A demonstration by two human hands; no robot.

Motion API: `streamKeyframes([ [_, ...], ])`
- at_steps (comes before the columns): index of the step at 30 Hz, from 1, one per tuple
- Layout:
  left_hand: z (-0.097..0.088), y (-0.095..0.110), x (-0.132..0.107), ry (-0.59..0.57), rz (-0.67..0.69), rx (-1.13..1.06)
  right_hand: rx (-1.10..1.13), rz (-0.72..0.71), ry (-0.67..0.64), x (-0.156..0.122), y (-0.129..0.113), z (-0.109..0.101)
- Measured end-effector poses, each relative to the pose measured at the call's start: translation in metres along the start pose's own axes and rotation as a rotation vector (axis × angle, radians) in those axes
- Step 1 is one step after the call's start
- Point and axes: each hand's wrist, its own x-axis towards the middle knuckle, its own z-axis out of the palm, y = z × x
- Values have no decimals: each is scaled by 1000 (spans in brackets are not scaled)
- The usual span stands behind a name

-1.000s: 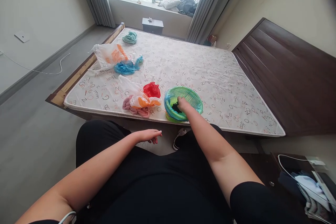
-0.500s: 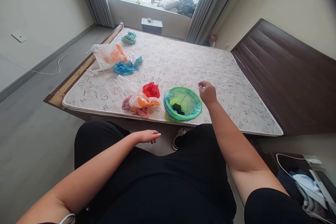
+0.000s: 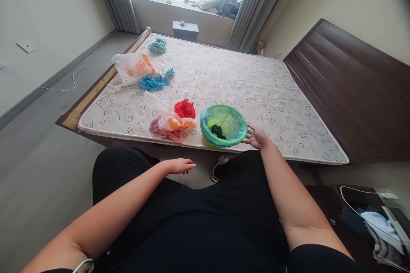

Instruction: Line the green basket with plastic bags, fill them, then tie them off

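- Moved since half a second ago: right hand (image 3: 256,137), down from above the mattress (image 3: 243,76) to the right rim of the green basket (image 3: 230,118); one second ago it was inside the basket.
- White-and-orange bag (image 3: 134,66), far left of the mattress; blue bag (image 3: 155,81) just beside it; teal cloth (image 3: 158,45) beyond, near the far edge.
- Pink cloth (image 3: 163,133), near edge, partly under an orange-and-white bag (image 3: 174,123); red bag (image 3: 185,108) touching behind.
- Left hand (image 3: 179,165), on the lap, palm down, fingers loosely extended, holding nothing.
- Green basket, blue-lined, at the near mattress edge; dark item (image 3: 218,130) lying in its bottom.
- Right hand, fingers spread open, tips at the basket's outer rim, gripping nothing.
- Dark headboard (image 3: 352,85), far right.
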Motion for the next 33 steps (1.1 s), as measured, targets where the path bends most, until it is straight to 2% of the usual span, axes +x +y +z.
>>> streamKeyframes([
  [8,-1,-6,3,9,-10,11,37,-27,-64,-1,18,36],
  [16,-5,1,1,-95,-19,254,61,-36,-102,7,29,68],
  [21,-5,2,0,-80,-26,252,34,-44,-105,14,31,89],
  [30,-4,-1,3,-42,-6,232,72,-34,-165,2,32,152],
  [33,-4,3,1,-32,-23,208,63,-49,-97,-1,35,167],
])
